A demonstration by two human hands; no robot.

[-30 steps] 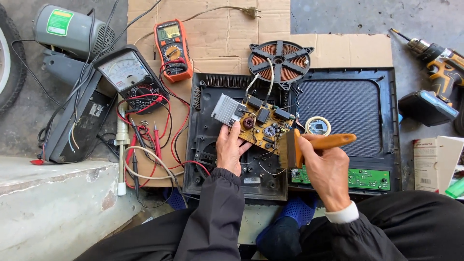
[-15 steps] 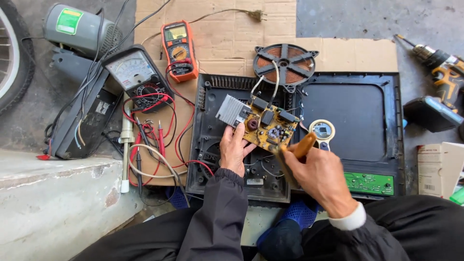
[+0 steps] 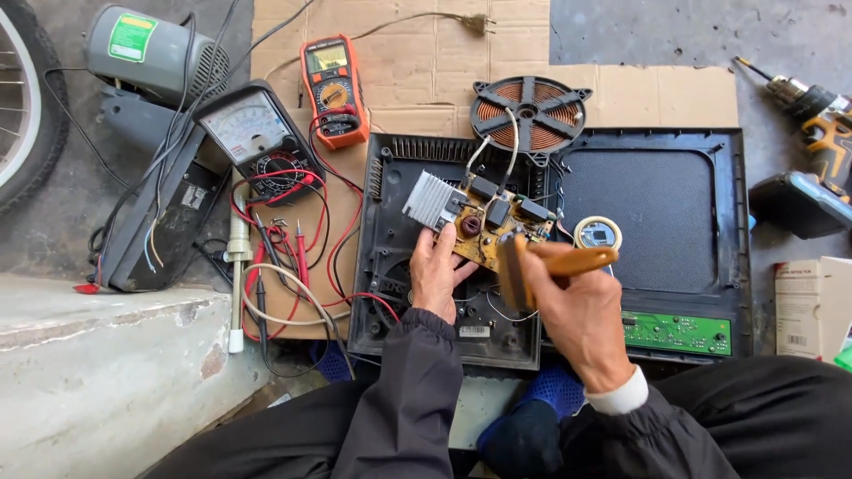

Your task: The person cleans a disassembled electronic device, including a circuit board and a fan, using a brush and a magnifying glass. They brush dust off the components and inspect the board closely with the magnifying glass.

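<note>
— Swinging level again, the wooden-handled flat paintbrush point(image 3: 532, 264)?
— Yes; right hand point(image 3: 577, 310) is gripping it, bristles touching the yellow circuit board point(image 3: 493, 226), which left hand point(image 3: 437, 277) is pinching steady above the black plastic cooker base point(image 3: 390, 266).

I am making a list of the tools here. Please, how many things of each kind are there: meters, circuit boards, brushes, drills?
Meters: 2, orange and black analog.
Circuit boards: 2, yellow board in the left hand, green board on the black case.
Brushes: 1, in the right hand.
Drills: 1.
Total: 6.
</note>
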